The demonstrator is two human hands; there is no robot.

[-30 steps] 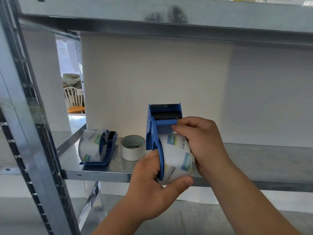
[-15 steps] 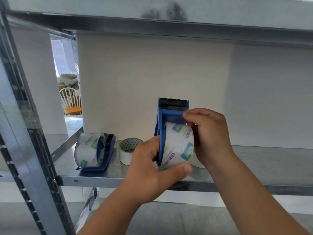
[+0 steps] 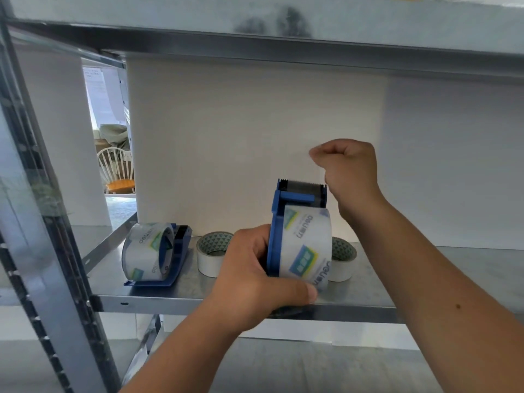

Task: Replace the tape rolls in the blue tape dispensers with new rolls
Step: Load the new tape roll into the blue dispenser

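Blue dispenser [image 3: 276, 222], clear roll [image 3: 307, 248] — white rolls [image 3: 211, 260], green-triangle cores.

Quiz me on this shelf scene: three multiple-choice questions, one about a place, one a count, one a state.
1. Where do the two white tape rolls with green-patterned cores lie? A on the grey metal shelf; B on the floor; C in a box.
2. How many blue plastic tape dispensers show? A one; B two; C three.
3. The held dispenser in the left hand is: A empty; B loaded with a clear printed tape roll; C snapped in half.
Answers: 1 A, both lie flat on it. 2 B, one held, one resting at the shelf's left. 3 B, the roll sits in it.
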